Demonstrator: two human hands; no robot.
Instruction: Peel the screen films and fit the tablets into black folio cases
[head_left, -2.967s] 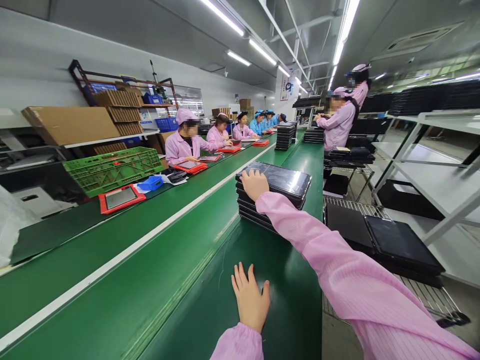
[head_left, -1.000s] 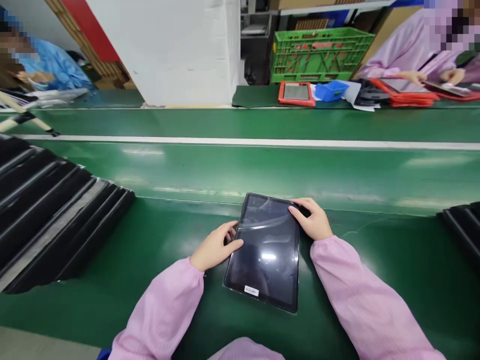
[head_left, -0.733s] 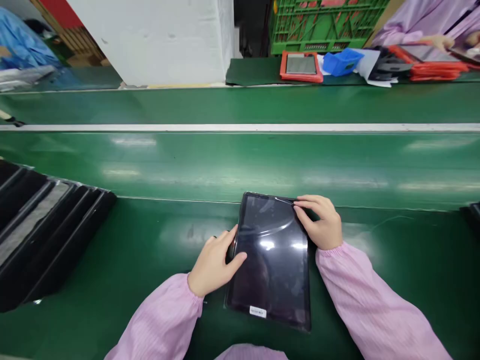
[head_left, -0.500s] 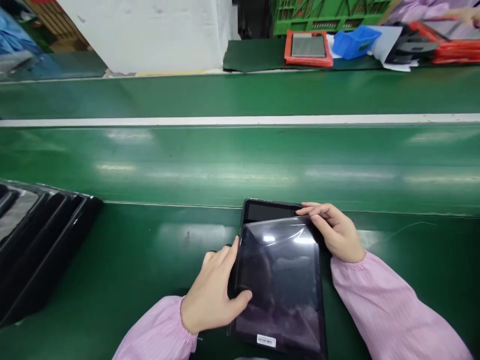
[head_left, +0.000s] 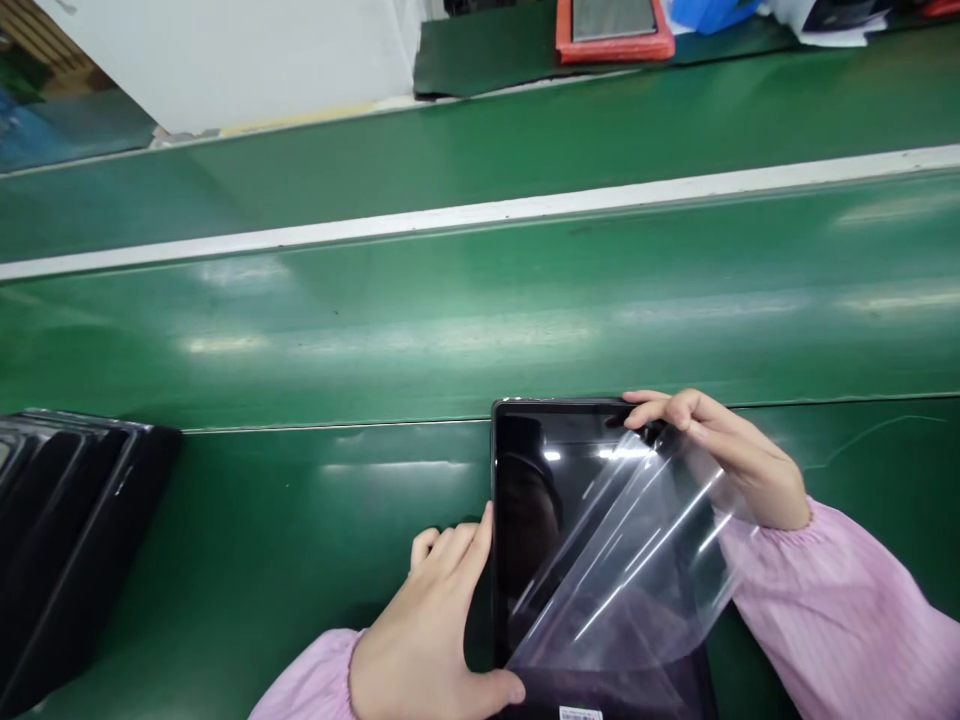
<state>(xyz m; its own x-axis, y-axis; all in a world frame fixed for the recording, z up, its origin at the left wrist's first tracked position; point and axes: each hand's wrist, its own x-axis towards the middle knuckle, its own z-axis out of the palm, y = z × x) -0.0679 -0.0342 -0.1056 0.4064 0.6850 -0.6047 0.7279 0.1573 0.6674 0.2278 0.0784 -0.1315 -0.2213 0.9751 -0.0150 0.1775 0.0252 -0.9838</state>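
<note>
A black tablet [head_left: 529, 500] lies screen up on the green work surface, its glass reflecting lights. A clear plastic film [head_left: 637, 560] is lifted off the upper right of the screen and folds diagonally over its lower part. My right hand [head_left: 727, 450] pinches the film near the tablet's top right corner, fingertips by the edge. My left hand [head_left: 442, 620] holds the tablet's left side, fingers along the edge and thumb over the lower front. Near the bottom edge of the view shows a white barcode label [head_left: 580, 713].
Several dark flat devices [head_left: 82, 530] lean in a row at the left. Beyond the green belt [head_left: 375, 320] runs a white strip [head_left: 450, 216]. A white box [head_left: 247, 60], a red-framed device [head_left: 613, 30] and a blue bin [head_left: 712, 12] stand at the back.
The film, which covered most of the screen, is now peeled back from the top, baring the upper left glass. My right hand has moved right with it. The view has tilted.
</note>
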